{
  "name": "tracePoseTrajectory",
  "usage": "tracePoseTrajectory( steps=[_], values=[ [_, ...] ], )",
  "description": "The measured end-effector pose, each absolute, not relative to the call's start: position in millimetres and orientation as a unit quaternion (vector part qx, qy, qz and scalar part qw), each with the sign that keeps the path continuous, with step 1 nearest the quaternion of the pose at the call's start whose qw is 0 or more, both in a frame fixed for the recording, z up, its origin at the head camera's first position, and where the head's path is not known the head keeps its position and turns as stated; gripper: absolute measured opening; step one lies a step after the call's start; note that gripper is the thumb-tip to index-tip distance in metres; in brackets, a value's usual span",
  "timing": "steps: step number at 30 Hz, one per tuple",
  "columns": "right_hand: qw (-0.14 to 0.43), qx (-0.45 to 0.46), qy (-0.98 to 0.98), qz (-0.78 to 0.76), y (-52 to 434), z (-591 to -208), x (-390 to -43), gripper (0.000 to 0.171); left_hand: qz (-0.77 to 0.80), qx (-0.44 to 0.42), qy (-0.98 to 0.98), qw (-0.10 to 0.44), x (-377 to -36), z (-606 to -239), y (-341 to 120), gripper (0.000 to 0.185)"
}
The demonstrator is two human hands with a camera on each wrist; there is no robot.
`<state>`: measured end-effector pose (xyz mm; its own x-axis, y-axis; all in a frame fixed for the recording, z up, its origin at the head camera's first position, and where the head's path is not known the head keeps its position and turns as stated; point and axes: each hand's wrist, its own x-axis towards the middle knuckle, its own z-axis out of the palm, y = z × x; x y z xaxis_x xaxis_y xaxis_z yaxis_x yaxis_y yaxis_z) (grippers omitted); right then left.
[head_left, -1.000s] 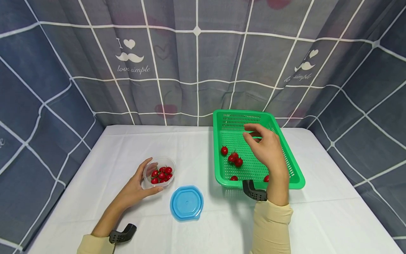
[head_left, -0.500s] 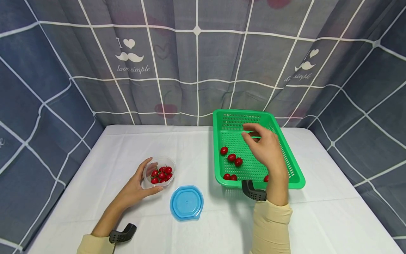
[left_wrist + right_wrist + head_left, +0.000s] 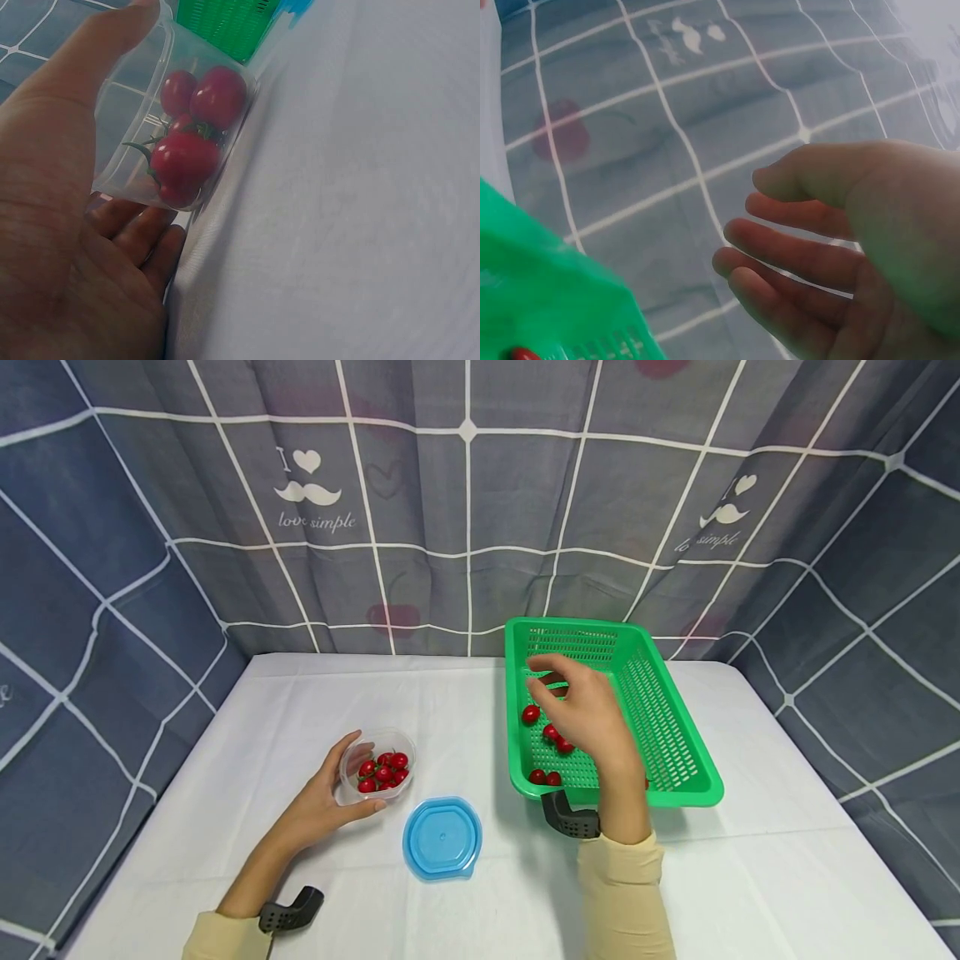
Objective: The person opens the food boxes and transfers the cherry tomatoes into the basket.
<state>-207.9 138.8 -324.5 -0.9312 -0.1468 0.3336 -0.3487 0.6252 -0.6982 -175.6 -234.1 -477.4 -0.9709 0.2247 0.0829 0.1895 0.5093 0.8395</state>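
My left hand [image 3: 324,793] grips a small clear plastic tub [image 3: 375,768] of cherry tomatoes that stands on the white table. The left wrist view shows the tub [image 3: 180,142] close up, with my left hand [image 3: 67,225] wrapped round its side. Over the left part of the green basket [image 3: 675,727] hovers my right hand [image 3: 558,685], fingers loosely bent. In the right wrist view my right hand [image 3: 832,247] holds nothing. Loose cherry tomatoes [image 3: 530,713] lie in the basket just under and beside it, and two more tomatoes [image 3: 537,777] lie at the front wall.
A blue lid [image 3: 442,837] lies flat on the table in front of the tub, between my arms. A grey checked curtain [image 3: 465,527] closes off the back and both sides of the table. The basket's corner [image 3: 547,300] fills the lower left of the right wrist view.
My right hand has moved left across the basket, from its middle to above the tomatoes by the left wall. The left hand and tub have stayed put.
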Motion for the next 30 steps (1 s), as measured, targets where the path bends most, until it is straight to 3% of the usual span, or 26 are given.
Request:
tracePoseTrajectory(
  steps=[30],
  values=[
    [0.038,0.283,-0.904,0.318,34,-349,-200,0.034,0.480,0.120,0.869,0.017,-175,-478,-235,0.108]
  ],
)
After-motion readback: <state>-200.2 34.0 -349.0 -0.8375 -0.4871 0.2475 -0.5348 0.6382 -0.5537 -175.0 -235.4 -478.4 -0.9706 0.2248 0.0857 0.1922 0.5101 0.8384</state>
